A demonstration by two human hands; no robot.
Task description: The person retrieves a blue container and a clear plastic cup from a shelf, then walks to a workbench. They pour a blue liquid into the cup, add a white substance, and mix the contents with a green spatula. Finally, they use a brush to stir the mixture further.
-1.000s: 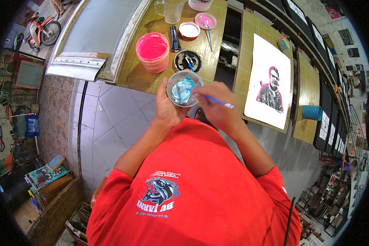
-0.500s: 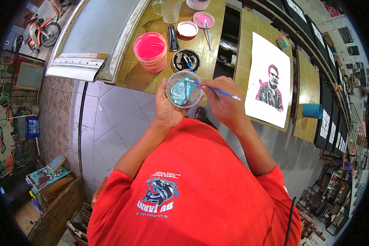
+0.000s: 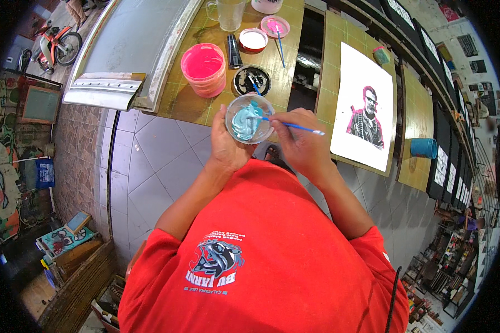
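Observation:
My left hand is closed round a small clear plastic cup, held tilted above the near edge of the table. Swirls of turquoise and white paint lie in the cup. Between thumb and fingers, my right hand grips a thin blue paintbrush with a white handle end. The brush tip is in the paint. Just beyond the cup stands a round lid with black paint, with another blue brush resting in it.
On the wooden table are a pink paint tub, a black tube, a white-filled red lid and a clear jug. A screen frame lies left. Rightward are a printed portrait sheet and a blue cup.
My right hand has moved the brush slightly down within the cup. The paint looks lighter and its swirls have changed shape. My left hand stays in place.

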